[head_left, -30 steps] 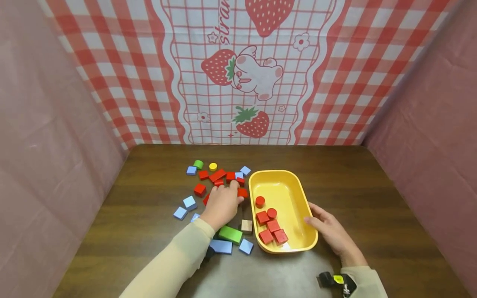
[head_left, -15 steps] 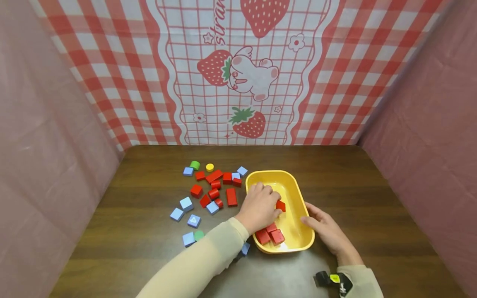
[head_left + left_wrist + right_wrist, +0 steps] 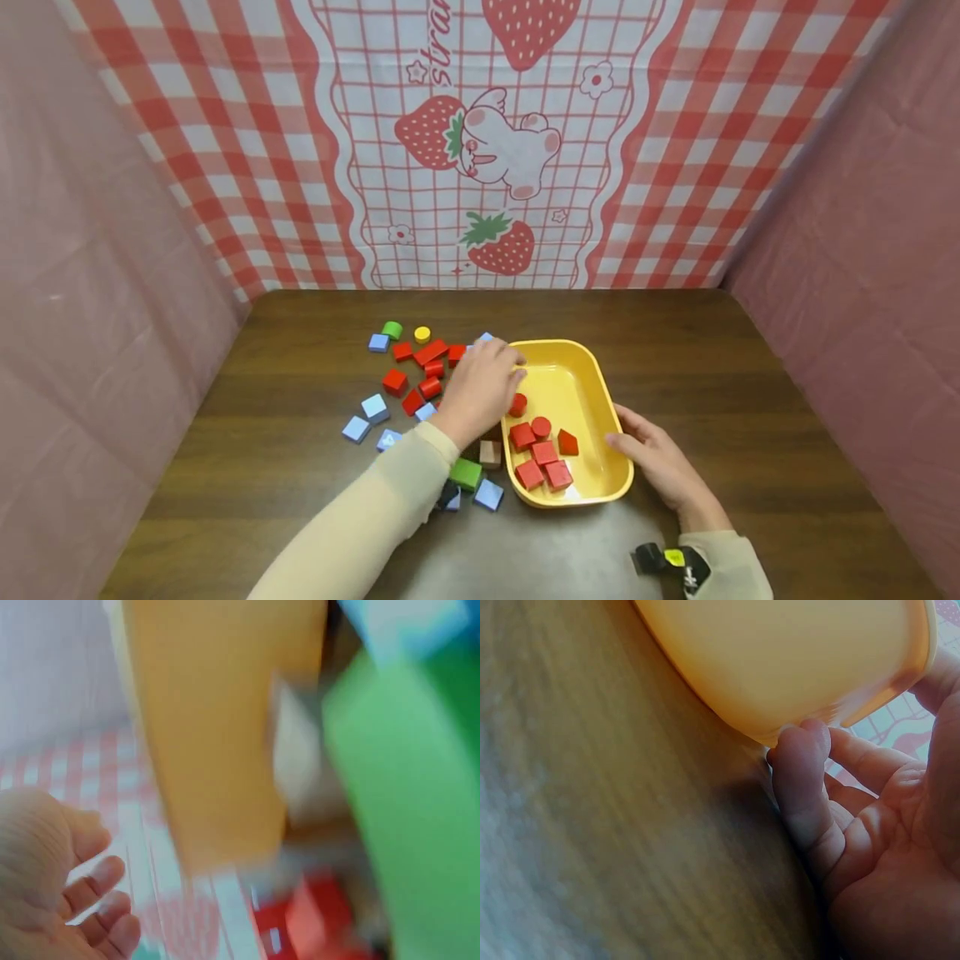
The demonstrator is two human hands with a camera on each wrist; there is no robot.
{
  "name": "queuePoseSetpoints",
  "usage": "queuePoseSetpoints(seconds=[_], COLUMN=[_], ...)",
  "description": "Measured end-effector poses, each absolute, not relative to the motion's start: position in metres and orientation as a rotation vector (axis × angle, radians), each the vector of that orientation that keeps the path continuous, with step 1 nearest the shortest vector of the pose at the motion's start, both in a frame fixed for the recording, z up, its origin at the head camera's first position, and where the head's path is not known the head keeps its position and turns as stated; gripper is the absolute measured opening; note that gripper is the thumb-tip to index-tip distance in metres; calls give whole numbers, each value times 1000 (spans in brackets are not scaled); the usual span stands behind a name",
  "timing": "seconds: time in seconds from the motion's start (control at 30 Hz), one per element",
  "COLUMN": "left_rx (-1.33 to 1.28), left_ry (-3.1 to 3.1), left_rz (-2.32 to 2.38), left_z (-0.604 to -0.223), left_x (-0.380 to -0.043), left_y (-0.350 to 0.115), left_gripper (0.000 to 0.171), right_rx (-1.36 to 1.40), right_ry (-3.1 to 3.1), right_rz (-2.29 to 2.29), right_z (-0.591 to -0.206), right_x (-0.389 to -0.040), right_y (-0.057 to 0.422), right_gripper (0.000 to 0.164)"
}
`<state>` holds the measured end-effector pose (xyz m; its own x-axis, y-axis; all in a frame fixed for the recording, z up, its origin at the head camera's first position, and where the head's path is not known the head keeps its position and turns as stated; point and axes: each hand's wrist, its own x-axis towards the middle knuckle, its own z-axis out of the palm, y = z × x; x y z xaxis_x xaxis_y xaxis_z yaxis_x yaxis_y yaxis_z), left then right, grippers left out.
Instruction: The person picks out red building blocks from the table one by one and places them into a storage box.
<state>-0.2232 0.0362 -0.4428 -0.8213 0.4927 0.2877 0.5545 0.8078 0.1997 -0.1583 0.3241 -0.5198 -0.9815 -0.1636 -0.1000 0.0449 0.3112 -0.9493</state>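
A yellow plastic tray [image 3: 577,387] stands on the table, with several red toy blocks [image 3: 543,453] toward its near left end. One loose red block [image 3: 567,442] lies to their right on the tray floor. My right hand [image 3: 663,467] grips the tray's right side, its thumb over the rim; in the right wrist view fingers press its outer wall. My left hand [image 3: 482,387] hovers by the tray's left rim, above the scattered pieces. The left wrist view shows those fingers [image 3: 97,885] loosely bent and holding nothing.
Left of the tray lie more red blocks [image 3: 395,382], blue blocks [image 3: 356,429] and a yellow disc [image 3: 422,334]. A green block [image 3: 467,474] and a plain wooden cube [image 3: 490,453] sit by its near left corner. A checked strawberry cloth [image 3: 285,150] hangs behind the table.
My left hand went from the scattered blocks into the tray with a red block, let it go there, and came back left to the rim. The right hand keeps its grip.
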Motion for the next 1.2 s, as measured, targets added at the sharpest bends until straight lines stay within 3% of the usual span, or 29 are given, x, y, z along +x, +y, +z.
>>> queuePoseSetpoints(seconds=[0.2,0.57,0.77,0.97,1.2], left_rx=[-604,-584,-544,-493,-689], left_ry=[-3011,-3099,-3088,-2934,-2637], left_rz=[-262,-303,-390,-734,-919], left_z=[-455,-479,-477,-457,-436], left_x=[-237,-234,-232,-227,-216], left_y=[-7,3,2,-6,12], left_gripper=[25,48,32,32,25], right_rx=[-93,-89,-111,-117,-131], right_ry=[2410,2410,2391,2393,2403], right_rz=[-1702,-1716,-1743,-1748,-1746], right_z=[-519,-519,-521,-520,-521], right_x=[-159,-159,-160,-160,-160], right_y=[323,325,325,325,326], right_gripper=[62,62,61,60,60])
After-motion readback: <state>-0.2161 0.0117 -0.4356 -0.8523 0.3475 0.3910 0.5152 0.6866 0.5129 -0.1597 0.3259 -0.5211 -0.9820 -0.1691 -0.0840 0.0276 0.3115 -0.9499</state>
